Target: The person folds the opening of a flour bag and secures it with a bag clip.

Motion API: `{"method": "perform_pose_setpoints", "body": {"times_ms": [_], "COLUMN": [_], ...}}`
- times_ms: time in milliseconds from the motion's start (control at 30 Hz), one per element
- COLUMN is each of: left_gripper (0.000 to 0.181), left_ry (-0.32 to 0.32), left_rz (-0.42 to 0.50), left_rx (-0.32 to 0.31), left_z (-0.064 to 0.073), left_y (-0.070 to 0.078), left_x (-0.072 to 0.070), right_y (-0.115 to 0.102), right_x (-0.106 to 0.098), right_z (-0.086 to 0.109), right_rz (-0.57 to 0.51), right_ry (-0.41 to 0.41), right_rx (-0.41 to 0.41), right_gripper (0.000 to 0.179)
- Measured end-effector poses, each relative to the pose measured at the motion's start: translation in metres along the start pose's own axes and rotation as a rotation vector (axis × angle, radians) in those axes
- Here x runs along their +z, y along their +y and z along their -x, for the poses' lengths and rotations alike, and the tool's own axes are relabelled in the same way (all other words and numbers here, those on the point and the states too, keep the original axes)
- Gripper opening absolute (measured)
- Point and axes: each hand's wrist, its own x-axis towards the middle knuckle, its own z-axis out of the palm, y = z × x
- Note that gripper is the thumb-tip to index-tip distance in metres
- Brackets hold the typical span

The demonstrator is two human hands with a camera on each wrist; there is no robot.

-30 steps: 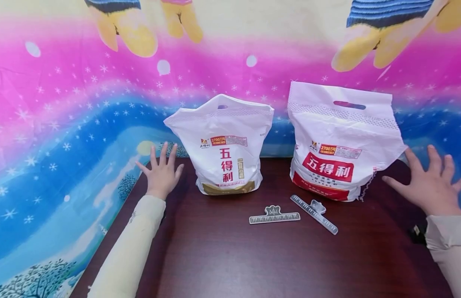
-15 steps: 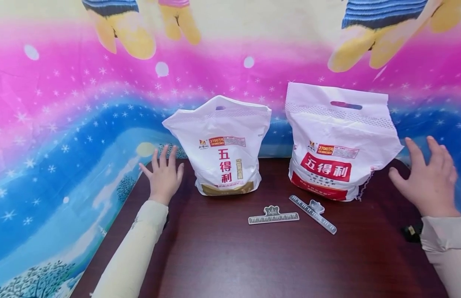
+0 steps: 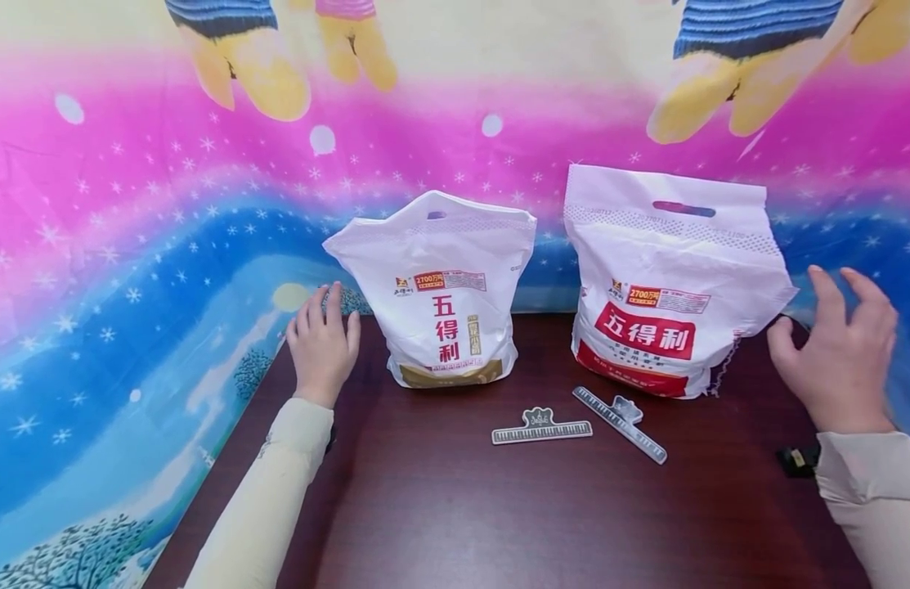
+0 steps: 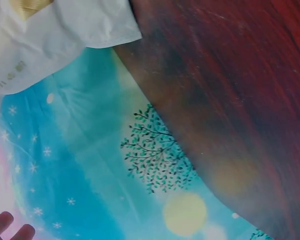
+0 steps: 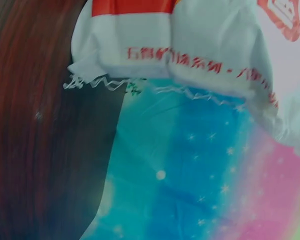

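Two white printed bags stand upright at the back of the table in the head view. The left bag [image 3: 443,294] has a gold base and red lettering; the right bag [image 3: 668,286] has a red label and a handle slot. My left hand [image 3: 324,348] is held left of the left bag, fingers extended and nothing in it. To the right of the other bag is my right hand [image 3: 840,352], fingers loosely bent and holding nothing. Two clips with piano-key bars lie in front of the bags: one clip [image 3: 541,425] level, the other clip [image 3: 622,423] slanted.
The dark reddish-brown table [image 3: 455,523] has its left edge running diagonally below my left arm. Behind it hangs a colourful backdrop [image 3: 204,180] with snowflakes and trees, close to the bags. A small black object [image 3: 796,460] shows beside my right wrist.
The right hand has moved slightly left and its spread fingers have drawn in and bent. The left hand's fingers have come closer together. Bags and clips stay put.
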Motion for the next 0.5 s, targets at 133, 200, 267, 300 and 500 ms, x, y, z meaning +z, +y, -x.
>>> {"method": "perform_pose_setpoints", "body": {"times_ms": [133, 200, 267, 300, 500], "left_gripper": [0.05, 0.048, 0.046, 0.045, 0.044], "left_ry": [0.068, 0.093, 0.115, 0.125, 0.146], "left_rz": [0.016, 0.026, 0.031, 0.031, 0.019], "left_rx": [0.016, 0.038, 0.066, 0.079, 0.139], "left_z": [-0.001, -0.002, -0.003, -0.003, -0.005], "left_y": [0.004, 0.006, 0.009, 0.01, 0.019], "left_x": [-0.002, -0.002, -0.003, -0.003, -0.006], "right_y": [-0.005, -0.008, -0.012, -0.015, -0.031], "right_x": [0.002, 0.003, 0.004, 0.004, 0.006], "right_z": [-0.002, -0.003, -0.005, -0.006, -0.008], "right_rz": [-0.011, -0.015, -0.023, -0.029, -0.067], "right_ry": [0.031, 0.045, 0.06, 0.067, 0.049], "right_rx": [-0.044, -0.062, -0.072, -0.077, -0.056], "right_gripper": [0.063, 0.064, 0.063, 0.063, 0.062]}}
